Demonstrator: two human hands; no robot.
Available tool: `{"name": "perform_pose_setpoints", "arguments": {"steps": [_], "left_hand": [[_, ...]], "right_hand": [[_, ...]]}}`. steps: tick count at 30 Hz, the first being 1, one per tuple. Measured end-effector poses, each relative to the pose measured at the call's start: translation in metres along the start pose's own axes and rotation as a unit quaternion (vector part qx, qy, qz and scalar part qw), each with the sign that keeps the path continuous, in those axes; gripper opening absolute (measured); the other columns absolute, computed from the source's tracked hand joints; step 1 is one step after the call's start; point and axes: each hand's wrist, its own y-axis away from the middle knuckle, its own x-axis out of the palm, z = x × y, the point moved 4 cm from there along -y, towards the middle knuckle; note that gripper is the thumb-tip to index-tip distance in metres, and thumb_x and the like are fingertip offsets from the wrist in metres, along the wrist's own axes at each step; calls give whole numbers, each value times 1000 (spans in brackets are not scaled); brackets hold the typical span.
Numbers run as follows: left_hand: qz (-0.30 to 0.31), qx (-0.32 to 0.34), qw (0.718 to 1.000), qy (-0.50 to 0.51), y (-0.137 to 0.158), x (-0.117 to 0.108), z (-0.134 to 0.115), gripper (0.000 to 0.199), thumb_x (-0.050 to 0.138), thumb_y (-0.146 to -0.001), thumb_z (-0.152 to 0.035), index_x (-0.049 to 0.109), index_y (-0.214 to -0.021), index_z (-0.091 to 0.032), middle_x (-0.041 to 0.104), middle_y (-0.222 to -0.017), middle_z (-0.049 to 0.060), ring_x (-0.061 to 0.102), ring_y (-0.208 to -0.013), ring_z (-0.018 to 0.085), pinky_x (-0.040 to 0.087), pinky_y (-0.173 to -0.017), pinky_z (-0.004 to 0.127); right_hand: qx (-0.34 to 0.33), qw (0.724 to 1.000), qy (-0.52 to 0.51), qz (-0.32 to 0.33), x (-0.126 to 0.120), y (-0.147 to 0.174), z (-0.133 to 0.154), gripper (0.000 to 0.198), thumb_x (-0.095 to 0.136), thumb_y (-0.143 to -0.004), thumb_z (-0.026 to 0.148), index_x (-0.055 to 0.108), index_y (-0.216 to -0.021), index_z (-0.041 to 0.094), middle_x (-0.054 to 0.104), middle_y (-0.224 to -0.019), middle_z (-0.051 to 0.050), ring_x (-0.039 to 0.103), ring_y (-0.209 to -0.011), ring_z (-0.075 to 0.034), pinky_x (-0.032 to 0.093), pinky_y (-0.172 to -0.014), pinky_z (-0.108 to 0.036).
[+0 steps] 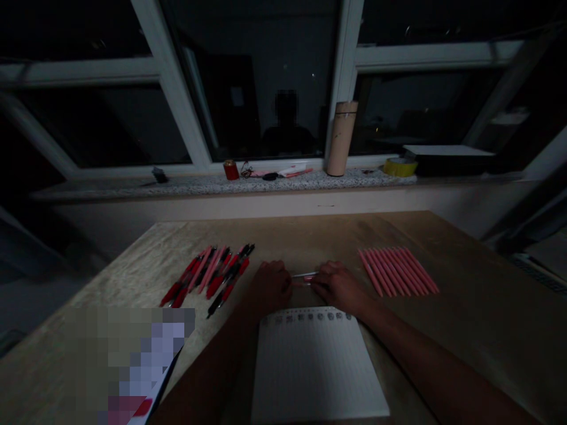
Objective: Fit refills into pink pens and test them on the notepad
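Note:
Just above the spiral notepad (pixel 319 366), both of my hands are closed with their fingertips facing each other. My left hand (pixel 271 286) grips one end of a slim pen (pixel 305 277), while my right hand (pixel 337 286) pinches the other. Between the fingers show a silvery strip and a pinkish, partly clear section; whether these are one piece or separate parts I cannot tell. A loose pile of red-and-black pens and pink pens (pixel 208 274) lies left of my left hand. To the right of my right hand, several pink pens (pixel 397 271) lie side by side in a neat row.
The tan tabletop (pixel 443 348) ends near a granite windowsill (pixel 186 188). On the sill stand a beige flask (pixel 342 139), a red jar (pixel 231 170) and a yellow tape roll (pixel 399 167). A blurred-out flat item (pixel 146 360) lies at the lower left. The light is dim.

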Motion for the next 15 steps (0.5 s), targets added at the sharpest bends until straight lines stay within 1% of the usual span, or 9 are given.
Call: {"name": "perform_pose_setpoints", "arguments": {"steps": [4, 9, 15], "left_hand": [[-1, 11, 1000, 13, 1, 0, -1, 14, 55, -77, -27, 64, -78, -16, 56, -84, 6, 51, -85, 20, 34, -79, 35], [-4, 8, 1000, 14, 1, -2, -3, 13, 54, -77, -25, 64, -78, -16, 56, -83, 6, 52, -83, 19, 34, -79, 35], [1, 3, 1000, 18, 1, -2, -4, 13, 54, -77, -25, 63, -78, -16, 57, -84, 6, 52, -84, 19, 35, -79, 34]], "right_hand": [[-3, 1000, -7, 4, -2, 0, 1, 23, 52, -88, 30, 70, -100, 24, 62, -78, -5, 52, -83, -18, 33, -77, -31], [-1, 1000, -2, 6, -2, -1, 1, 22, 53, -88, 30, 69, -102, 24, 63, -79, -5, 52, -83, -19, 33, -76, -31], [-7, 1000, -9, 9, -3, -1, 3, 21, 52, -88, 29, 70, -98, 24, 63, -78, -5, 52, -82, -18, 33, -76, -31]]}}
